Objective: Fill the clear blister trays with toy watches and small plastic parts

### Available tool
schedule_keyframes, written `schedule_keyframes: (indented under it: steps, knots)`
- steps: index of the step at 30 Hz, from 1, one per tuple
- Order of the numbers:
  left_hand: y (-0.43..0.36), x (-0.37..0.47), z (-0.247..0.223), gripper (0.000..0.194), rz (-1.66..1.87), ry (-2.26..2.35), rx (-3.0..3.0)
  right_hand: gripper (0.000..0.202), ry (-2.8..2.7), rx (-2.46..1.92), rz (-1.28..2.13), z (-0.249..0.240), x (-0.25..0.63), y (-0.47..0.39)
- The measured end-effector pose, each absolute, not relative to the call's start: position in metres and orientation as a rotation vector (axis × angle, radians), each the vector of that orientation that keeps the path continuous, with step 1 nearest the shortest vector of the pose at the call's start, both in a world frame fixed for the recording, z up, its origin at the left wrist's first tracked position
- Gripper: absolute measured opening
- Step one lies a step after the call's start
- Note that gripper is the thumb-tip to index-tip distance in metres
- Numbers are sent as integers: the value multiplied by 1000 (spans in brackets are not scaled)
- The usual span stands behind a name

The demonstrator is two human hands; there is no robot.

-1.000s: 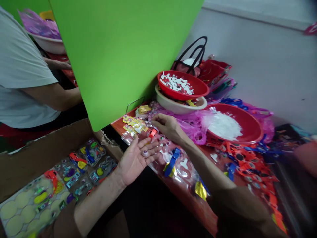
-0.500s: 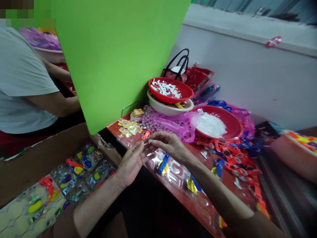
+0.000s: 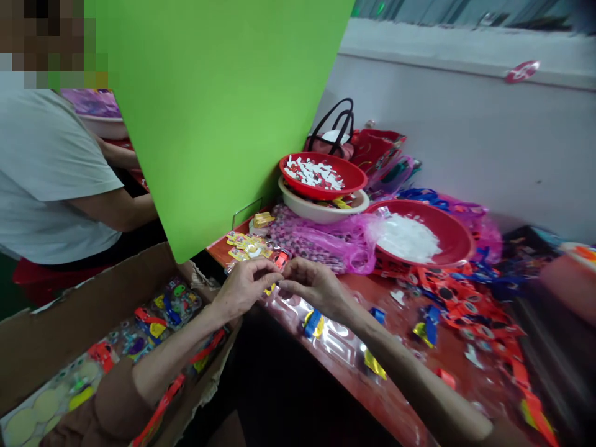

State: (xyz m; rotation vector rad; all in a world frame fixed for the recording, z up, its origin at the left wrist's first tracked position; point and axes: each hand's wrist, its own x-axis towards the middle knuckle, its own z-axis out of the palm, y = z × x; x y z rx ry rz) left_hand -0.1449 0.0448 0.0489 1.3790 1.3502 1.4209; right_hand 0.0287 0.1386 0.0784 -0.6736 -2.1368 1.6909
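My left hand (image 3: 244, 287) and my right hand (image 3: 313, 282) meet over the near edge of the red table, fingertips pinched close together. Whatever lies between the fingers is too small and hidden to make out. Just behind the fingertips shows an orange strip (image 3: 281, 259); I cannot tell whether it is held or lying there. Below the hands stretches a clear plastic blister tray (image 3: 338, 338). Blue-ribboned yellow medals (image 3: 313, 324) lie in it. Yellow printed cards (image 3: 246, 245) are spread just beyond my left hand.
An open cardboard box (image 3: 135, 276) of filled toy trays stands at left. Behind are a red bowl (image 3: 326, 191) of white pieces, a wider red basin (image 3: 459, 245) and a pink plastic bag (image 3: 347, 239). Orange ribbons (image 3: 465, 301) heap at right. A green panel (image 3: 209, 124) separates a seated co-worker (image 3: 56, 174).
My left hand has turned from palm showing to back up, its fingers now pinched against the right hand's fingertips. The view has shifted slightly, showing more of the box's near side.
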Motion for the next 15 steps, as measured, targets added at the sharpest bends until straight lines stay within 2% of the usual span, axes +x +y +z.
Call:
schedule_keyframes:
  steps: [6,10,15]
  knots:
    - [61,-150,36,17,1544,1320,1107,33,-2134,-697,1841,81,8,157]
    - [84,-158,31,23,1630,1217,831,25,-2208,-750,1743,83,-10,187]
    - [116,-178,33,18,1686,1222,859,14,-2216,-719,1704,82,-34,219]
